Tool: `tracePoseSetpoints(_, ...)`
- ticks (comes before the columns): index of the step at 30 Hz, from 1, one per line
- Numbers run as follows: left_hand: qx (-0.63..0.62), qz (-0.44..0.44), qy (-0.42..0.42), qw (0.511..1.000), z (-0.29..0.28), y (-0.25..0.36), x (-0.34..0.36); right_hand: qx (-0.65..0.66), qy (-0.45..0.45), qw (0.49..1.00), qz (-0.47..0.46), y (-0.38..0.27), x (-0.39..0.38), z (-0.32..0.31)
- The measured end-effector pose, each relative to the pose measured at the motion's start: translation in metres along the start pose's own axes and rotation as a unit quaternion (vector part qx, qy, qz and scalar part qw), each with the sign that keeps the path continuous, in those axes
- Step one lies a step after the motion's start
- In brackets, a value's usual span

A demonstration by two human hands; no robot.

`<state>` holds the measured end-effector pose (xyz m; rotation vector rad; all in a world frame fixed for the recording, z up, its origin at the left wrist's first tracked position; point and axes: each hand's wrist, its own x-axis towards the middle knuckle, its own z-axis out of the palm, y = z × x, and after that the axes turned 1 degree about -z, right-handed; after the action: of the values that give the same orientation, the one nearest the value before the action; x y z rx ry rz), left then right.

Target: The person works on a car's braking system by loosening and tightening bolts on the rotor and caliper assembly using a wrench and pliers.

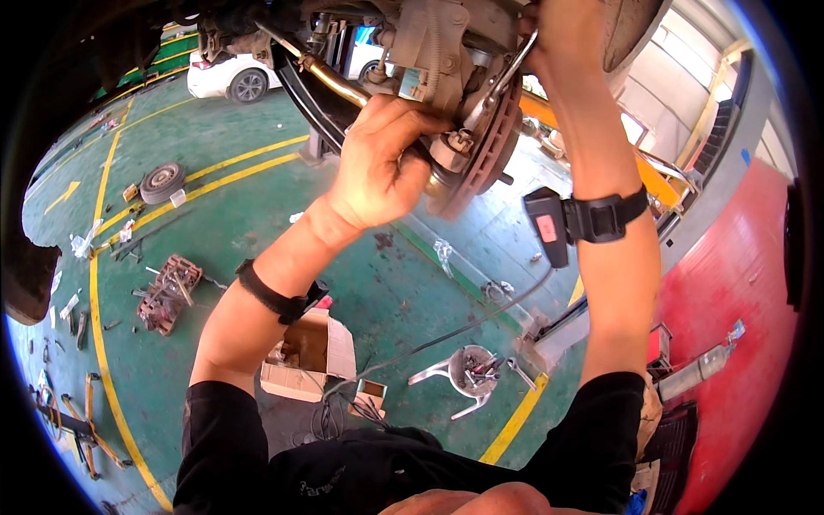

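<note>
Overhead is the underside of a raised car, with a brake disc (491, 146) and a dirty steering knuckle (429, 51). My left hand (378, 159) is closed, its fingers curled around the outer end of a tie rod (330, 79). Beside its fingertips sits a ball joint with a castellated nut (455, 148). My right hand (562, 39) is raised at the top edge, closed on the upper end of a shiny metal wrench (508, 75). That tool slants down along the disc toward the joint; its lower end is hard to make out, and the right fingertips are partly hidden.
An open cardboard box (309, 356) lies on the green floor below, near a white stool (472, 373) holding small parts. To the left are a rusty metal part with tools (170, 292) and a wheel (161, 183). A lift post (566, 339) stands right; a white car (232, 77) is parked behind.
</note>
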<state>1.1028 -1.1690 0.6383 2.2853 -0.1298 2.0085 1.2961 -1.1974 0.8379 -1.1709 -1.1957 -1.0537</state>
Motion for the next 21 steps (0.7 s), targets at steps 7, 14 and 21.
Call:
tracePoseSetpoints(7, 0.016, -0.002, -0.008, 1.000, -0.002, 0.000, 0.001, 0.317, -0.039, 0.927, 0.195, -0.022, 0.003, -0.034)
tracePoseSetpoints(14, 0.000, 0.028, 0.036, 0.999, 0.002, -0.001, 0.004, 0.406, -0.008, 0.882, 0.238, -0.045, 0.015, -0.044)
tracePoseSetpoints(21, 0.018, 0.023, 0.026, 0.999, -0.007, -0.005, 0.003, 0.348, -0.007, 0.893, 0.286, -0.091, -0.020, -0.037)
